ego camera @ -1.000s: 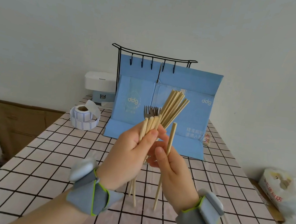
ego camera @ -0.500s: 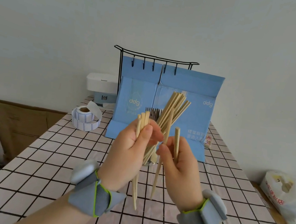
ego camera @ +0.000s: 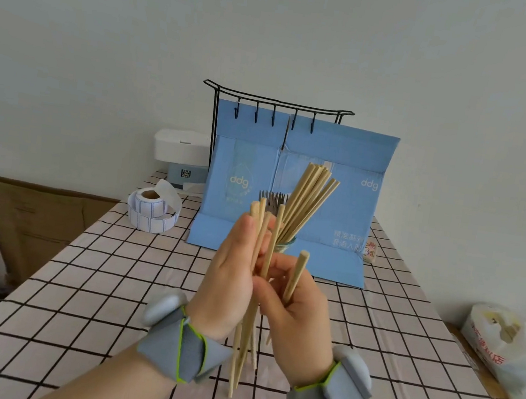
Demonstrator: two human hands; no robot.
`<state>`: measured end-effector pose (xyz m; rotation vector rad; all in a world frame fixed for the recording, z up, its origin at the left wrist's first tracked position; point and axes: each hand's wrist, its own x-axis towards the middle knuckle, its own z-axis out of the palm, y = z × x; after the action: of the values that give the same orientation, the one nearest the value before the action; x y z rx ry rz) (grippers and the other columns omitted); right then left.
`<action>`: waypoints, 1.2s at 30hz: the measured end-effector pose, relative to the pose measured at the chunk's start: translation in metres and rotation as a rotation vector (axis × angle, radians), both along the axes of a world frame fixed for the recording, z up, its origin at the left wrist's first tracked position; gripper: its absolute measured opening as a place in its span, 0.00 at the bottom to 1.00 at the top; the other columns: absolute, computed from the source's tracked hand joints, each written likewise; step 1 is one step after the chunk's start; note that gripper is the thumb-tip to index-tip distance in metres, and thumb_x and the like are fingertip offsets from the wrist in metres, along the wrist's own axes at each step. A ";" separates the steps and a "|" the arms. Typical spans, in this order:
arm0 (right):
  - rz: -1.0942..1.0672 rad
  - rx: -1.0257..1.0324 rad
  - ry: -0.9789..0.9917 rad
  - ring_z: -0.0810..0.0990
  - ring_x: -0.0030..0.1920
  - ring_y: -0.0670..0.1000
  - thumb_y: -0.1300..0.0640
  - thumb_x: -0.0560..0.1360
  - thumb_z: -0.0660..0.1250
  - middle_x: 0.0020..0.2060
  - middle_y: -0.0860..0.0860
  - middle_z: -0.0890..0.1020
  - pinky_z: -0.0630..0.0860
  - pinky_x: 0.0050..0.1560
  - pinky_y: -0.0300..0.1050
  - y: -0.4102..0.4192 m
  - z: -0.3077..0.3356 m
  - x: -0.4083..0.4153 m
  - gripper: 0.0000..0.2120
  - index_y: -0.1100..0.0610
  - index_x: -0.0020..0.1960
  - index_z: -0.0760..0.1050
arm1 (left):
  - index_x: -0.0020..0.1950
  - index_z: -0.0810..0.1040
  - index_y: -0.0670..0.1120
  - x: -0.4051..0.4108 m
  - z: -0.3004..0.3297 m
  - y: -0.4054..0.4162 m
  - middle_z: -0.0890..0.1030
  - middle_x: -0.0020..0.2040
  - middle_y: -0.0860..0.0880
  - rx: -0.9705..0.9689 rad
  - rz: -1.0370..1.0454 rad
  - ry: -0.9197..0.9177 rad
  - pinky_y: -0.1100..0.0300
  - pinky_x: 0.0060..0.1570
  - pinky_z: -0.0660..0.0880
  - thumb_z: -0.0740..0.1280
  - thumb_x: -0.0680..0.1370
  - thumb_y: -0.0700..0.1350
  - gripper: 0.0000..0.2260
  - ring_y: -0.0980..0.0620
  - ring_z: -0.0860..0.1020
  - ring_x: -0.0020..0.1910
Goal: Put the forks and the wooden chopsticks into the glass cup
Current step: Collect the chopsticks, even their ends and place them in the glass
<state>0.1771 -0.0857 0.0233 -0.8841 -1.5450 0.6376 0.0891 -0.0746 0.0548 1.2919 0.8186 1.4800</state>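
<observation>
My left hand [ego camera: 229, 275] is closed around a small bundle of wooden chopsticks [ego camera: 242, 340], held upright above the table. My right hand [ego camera: 298, 314] sits beside it, touching, and pinches two chopsticks [ego camera: 294, 279] of its own. Behind the hands stands the glass cup [ego camera: 285, 244], mostly hidden, only a bit of rim showing. Several chopsticks [ego camera: 309, 198] lean out of it to the right, and the tines of forks [ego camera: 273, 198] poke up beside them.
A blue folded carton [ego camera: 333, 161] stands behind the cup, in front of a black wire hook rack [ego camera: 278, 101]. A roll of labels [ego camera: 152, 211] and a white box [ego camera: 180, 145] lie at the far left of the checked tablecloth [ego camera: 77, 275]. A plastic bag [ego camera: 512, 352] rests off the right edge.
Both hands dropped a little and came closer together. One chopstick shifted from beside the right fingers toward the left hand's bundle; the right hand's outer stick now sits lower.
</observation>
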 end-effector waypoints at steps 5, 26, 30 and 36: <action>-0.089 -0.012 0.022 0.72 0.30 0.46 0.48 0.66 0.65 0.32 0.53 0.79 0.72 0.34 0.46 0.002 -0.002 -0.005 0.07 0.46 0.43 0.75 | 0.47 0.80 0.52 0.002 0.004 0.003 0.74 0.40 0.46 -0.059 -0.057 -0.113 0.58 0.44 0.75 0.56 0.76 0.57 0.15 0.48 0.74 0.41; -0.171 -0.019 -0.200 0.76 0.34 0.43 0.54 0.73 0.62 0.32 0.45 0.76 0.69 0.33 0.31 0.009 0.018 0.002 0.04 0.53 0.42 0.73 | 0.45 0.79 0.52 0.008 0.000 0.009 0.79 0.31 0.58 0.012 -0.085 -0.196 0.64 0.44 0.74 0.59 0.76 0.45 0.09 0.59 0.76 0.34; -0.091 -0.085 -0.286 0.74 0.29 0.38 0.58 0.77 0.59 0.28 0.43 0.72 0.67 0.29 0.31 0.012 0.027 0.004 0.04 0.54 0.44 0.70 | 0.41 0.77 0.53 0.010 0.000 0.009 0.79 0.30 0.59 0.009 -0.023 -0.122 0.59 0.46 0.71 0.56 0.79 0.44 0.12 0.59 0.77 0.34; -0.089 -0.094 -0.354 0.72 0.24 0.42 0.59 0.78 0.57 0.26 0.44 0.71 0.67 0.27 0.31 0.011 0.038 0.019 0.05 0.52 0.46 0.70 | 0.39 0.71 0.50 -0.002 0.002 0.018 0.71 0.30 0.53 0.075 0.025 -0.013 0.59 0.40 0.71 0.54 0.81 0.43 0.13 0.54 0.71 0.32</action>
<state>0.1961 -0.0743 0.0612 -1.1780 -1.7880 0.5116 0.0871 -0.0568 0.0572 1.3308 0.7794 1.5505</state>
